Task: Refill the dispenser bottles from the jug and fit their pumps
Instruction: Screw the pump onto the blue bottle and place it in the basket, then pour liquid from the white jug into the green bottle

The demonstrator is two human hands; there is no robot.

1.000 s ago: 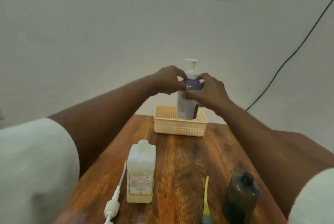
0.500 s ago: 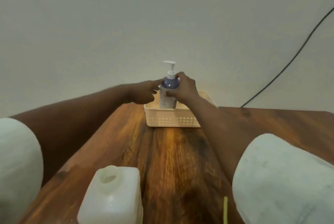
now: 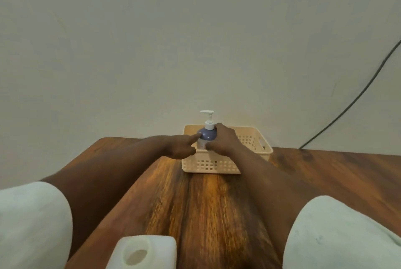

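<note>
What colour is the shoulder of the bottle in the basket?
Blue-purple, under a white pump; the bottle shows best, and only, in the head view.

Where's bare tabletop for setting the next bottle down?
Bare table runs between the jug and the basket, flanked by both forearms. More lies right of the basket. The basket's left end is crowded: bottle, left hand, right hand.

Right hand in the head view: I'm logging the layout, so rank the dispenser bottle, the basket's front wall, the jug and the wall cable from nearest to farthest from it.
From the right hand:
1. Dispenser bottle, gripped by it, in the basket.
2. Basket's front wall, just below the hand.
3. Wall cable, off to the right, on the wall.
4. Jug, at the table's near edge, uncapped.
</note>
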